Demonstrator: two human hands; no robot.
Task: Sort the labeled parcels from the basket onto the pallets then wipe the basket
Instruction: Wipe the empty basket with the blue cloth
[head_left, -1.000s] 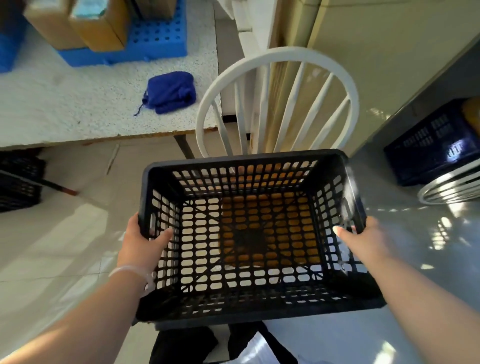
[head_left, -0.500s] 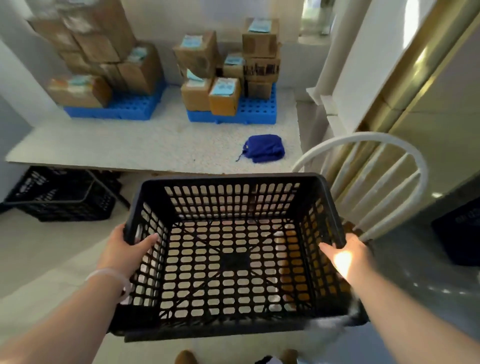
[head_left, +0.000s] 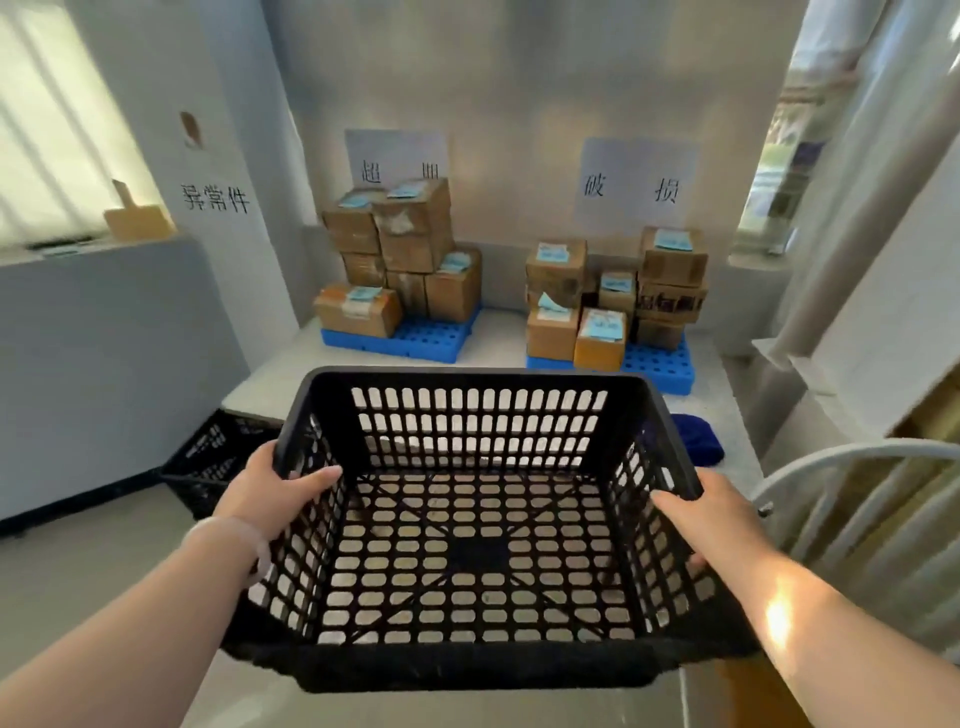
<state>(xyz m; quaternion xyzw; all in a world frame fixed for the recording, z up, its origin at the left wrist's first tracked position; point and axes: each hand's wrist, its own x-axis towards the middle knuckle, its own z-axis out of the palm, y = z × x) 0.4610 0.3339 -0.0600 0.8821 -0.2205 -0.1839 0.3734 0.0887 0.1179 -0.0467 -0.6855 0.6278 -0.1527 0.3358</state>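
I hold an empty black lattice basket (head_left: 322, 395) in the air in front of me. My left hand (head_left: 270, 491) grips its left rim, thumb inside the wall. My right hand (head_left: 711, 514) grips the right rim the same way. Beyond it, on a white platform, two blue pallets carry stacked cardboard parcels with blue labels: the left pallet (head_left: 415, 340) and the right pallet (head_left: 660, 364). A blue cloth (head_left: 698, 441) lies on the platform by the basket's far right corner, partly hidden by the basket.
A white spindle-back chair (head_left: 852, 467) stands at my right. Another black crate (head_left: 208, 457) sits on the floor at the left, under the platform's edge. Paper signs hang on the wall above each pallet. A grey counter (head_left: 104, 364) runs along the left.
The basket has been lifted off the chair and carried left and forward, toward the platform. My view has risen from the chair to the pallets and wall. Both hands keep their hold.
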